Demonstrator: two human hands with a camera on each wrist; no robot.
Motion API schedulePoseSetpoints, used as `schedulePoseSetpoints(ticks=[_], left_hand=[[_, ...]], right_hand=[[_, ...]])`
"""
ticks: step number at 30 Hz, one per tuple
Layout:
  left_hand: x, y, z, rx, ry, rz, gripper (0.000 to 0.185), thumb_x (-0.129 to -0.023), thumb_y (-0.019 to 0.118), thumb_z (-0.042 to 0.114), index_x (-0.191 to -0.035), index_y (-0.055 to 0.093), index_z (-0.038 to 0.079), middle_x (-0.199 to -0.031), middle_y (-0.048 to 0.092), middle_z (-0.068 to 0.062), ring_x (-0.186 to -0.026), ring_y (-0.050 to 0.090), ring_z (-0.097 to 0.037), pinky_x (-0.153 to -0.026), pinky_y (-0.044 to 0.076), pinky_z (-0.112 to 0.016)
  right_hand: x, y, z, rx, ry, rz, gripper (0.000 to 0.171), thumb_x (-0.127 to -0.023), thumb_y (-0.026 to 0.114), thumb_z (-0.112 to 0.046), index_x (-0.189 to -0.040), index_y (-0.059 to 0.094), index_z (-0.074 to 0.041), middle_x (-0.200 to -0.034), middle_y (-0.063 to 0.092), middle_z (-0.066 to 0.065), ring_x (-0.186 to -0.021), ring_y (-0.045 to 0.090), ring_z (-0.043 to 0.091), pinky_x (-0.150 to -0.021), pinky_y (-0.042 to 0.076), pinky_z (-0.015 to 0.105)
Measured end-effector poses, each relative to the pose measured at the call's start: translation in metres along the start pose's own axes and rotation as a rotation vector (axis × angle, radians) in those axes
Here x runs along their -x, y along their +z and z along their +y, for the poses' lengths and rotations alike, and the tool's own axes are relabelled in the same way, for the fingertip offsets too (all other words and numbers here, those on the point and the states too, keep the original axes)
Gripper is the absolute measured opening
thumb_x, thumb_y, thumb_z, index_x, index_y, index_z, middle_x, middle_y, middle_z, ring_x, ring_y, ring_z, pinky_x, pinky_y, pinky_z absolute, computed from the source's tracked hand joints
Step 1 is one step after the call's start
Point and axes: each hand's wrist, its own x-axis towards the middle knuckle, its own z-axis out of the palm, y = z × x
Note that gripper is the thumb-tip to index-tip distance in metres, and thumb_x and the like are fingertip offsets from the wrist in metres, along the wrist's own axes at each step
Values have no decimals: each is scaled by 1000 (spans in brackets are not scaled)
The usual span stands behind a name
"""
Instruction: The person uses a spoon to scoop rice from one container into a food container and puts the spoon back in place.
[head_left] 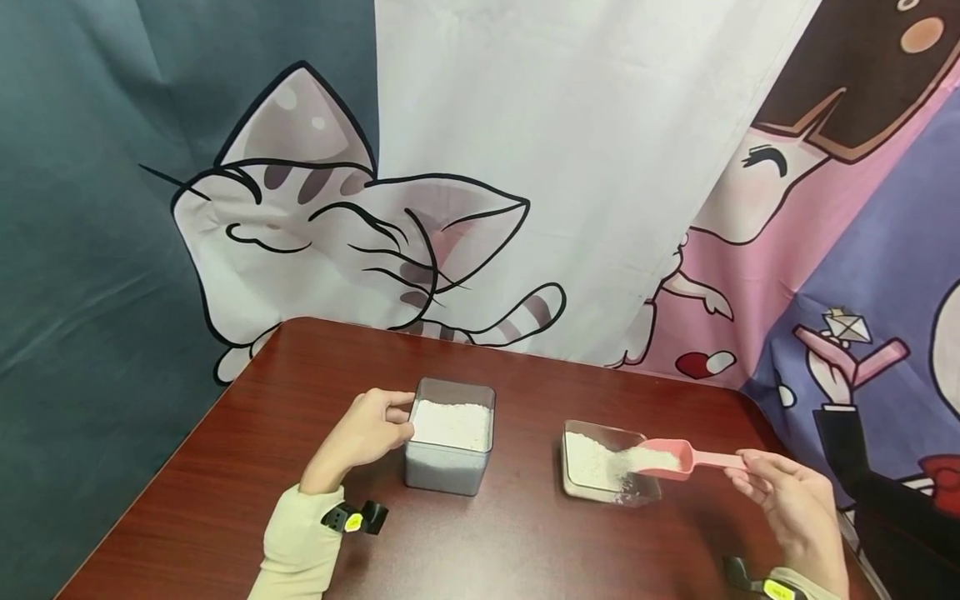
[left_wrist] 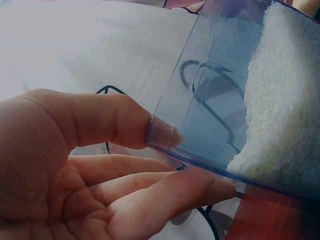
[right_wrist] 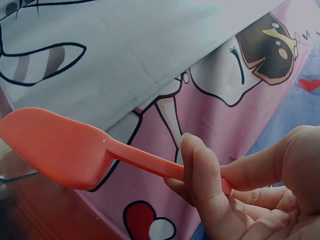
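My left hand [head_left: 366, 429] pinches the side of a clear, grey-tinted square container [head_left: 442, 472] that is well filled with white rice [left_wrist: 285, 90]. In the left wrist view its thumb lies at the rim and the fingers spread along the wall. My right hand [head_left: 791, 492] holds the handle of a pink scoop [right_wrist: 65, 147] between thumb and fingers. The scoop tilts over a smaller, shallow clear container [head_left: 600, 493], and rice slides from its front edge onto the white heap [head_left: 592, 460] inside.
Both containers stand on a reddish-brown wooden table [head_left: 525, 542], the shallow one to the right of the taller one. Behind the table's far edge hangs a cartoon-printed curtain [head_left: 600, 167]. Black straps with yellow marks sit on both wrists.
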Motion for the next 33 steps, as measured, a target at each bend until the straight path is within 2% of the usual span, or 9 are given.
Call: schedulePoseSetpoints(ticks=[5, 12, 17, 22, 25, 27, 29, 33], left_hand=[[0, 0, 0, -2, 0, -2, 53, -72, 56, 0, -125, 52, -5, -102, 66, -19, -79, 65, -15, -68, 52, -32], [0, 0, 0, -4, 1, -5, 54, -72, 57, 0, -126, 52, -5, -103, 66, -20, -79, 64, -15, -67, 52, -31], [0, 0, 1, -9, -1, -2, 54, -72, 57, -1, -126, 52, -5, -102, 66, -19, -76, 64, -14, -66, 51, -31], [0, 0, 1, -9, 1, -3, 54, -72, 57, -1, -126, 52, -5, -102, 66, -19, -76, 63, -14, -66, 51, -31], [0, 0, 1, -5, 2, -6, 54, -73, 56, 0, -126, 52, -5, -102, 66, -19, -78, 64, -14, -67, 52, -31], [0, 0, 1, 0, 1, -7, 53, -73, 56, 0, -126, 52, -5, -103, 66, -19, -79, 64, -14, -68, 52, -31], [0, -1, 1, 4, 2, -7, 53, -73, 56, 0, -126, 52, -5, -103, 66, -20, -80, 65, -15, -68, 52, -32], [0, 0, 1, 4, 2, -9, 53, -73, 56, 0, -125, 52, -6, -102, 66, -20, -80, 65, -15, -68, 52, -32]], right_hand=[[3, 10, -7, 109, -12, 99, 16, -85, 59, -1, -81, 73, -7, -76, 69, 5, -63, 68, 22, -59, 53, 31], [9, 21, -14, 105, -87, 117, 16, -84, 59, 4, -81, 72, -4, -76, 69, 6, -60, 67, 25, -56, 53, 33], [13, 29, -19, 157, -118, 139, 14, -83, 61, 3, -81, 72, -5, -76, 69, 5, -58, 67, 24, -54, 52, 32], [16, 40, -24, 363, -130, 176, 12, -83, 64, -6, -80, 71, -15, -72, 69, -3, -56, 67, 21, -53, 52, 26], [18, 45, -24, 468, -169, 165, 13, -84, 64, -7, -82, 69, -18, -71, 69, -6, -55, 66, 19, -55, 51, 20], [18, 48, -23, 549, -218, 147, 12, -85, 62, -6, -85, 68, -16, -70, 69, -7, -54, 66, 17, -56, 51, 18], [18, 49, -22, 605, -262, 117, 10, -85, 60, -4, -89, 67, -10, -71, 69, -6, -54, 66, 17, -57, 50, 17], [16, 51, -18, 664, -311, 68, 11, -86, 59, -1, -93, 65, -7, -72, 69, -4, -55, 66, 16, -57, 51, 18]])
